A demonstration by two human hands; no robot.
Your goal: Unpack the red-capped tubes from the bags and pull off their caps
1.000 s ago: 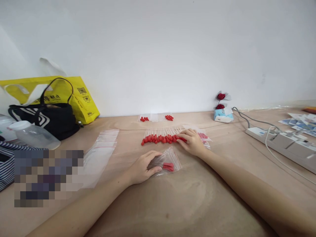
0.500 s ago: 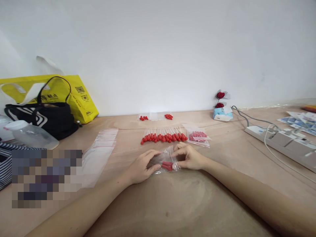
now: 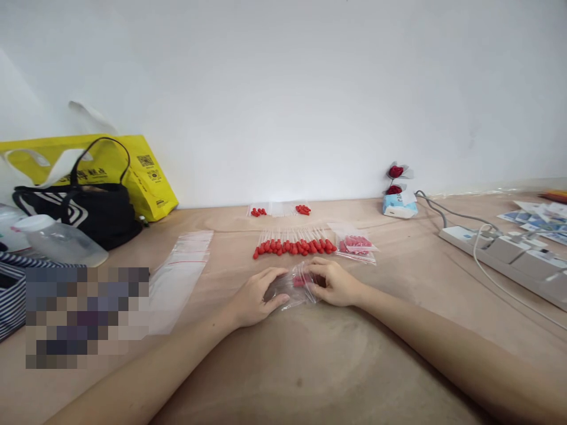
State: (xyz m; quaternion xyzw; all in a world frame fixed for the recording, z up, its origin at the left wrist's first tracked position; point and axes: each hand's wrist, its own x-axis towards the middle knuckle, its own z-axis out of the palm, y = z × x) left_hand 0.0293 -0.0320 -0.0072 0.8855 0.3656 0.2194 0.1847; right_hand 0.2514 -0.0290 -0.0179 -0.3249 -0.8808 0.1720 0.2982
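Note:
A small clear zip bag (image 3: 296,287) with red pieces inside lies on the tan table (image 3: 310,366) in front of me. My left hand (image 3: 256,298) grips its left end with curled fingers. My right hand (image 3: 333,283) pinches its right end. Just behind the bag lies a row of several red-tipped clear sticks (image 3: 293,244). A filled bag of red pieces (image 3: 357,246) rests to the right of the row.
A stack of empty zip bags (image 3: 179,277) lies at the left, beside a black handbag (image 3: 88,209), a yellow bag (image 3: 142,171) and a plastic bottle (image 3: 59,241). A power strip (image 3: 509,257) with cables sits at the right. A tissue pack (image 3: 400,205) stands by the wall.
My right hand left the row of red-tipped sticks and came back to the small bag, which it now pinches at the right end. My left hand stayed on the bag.

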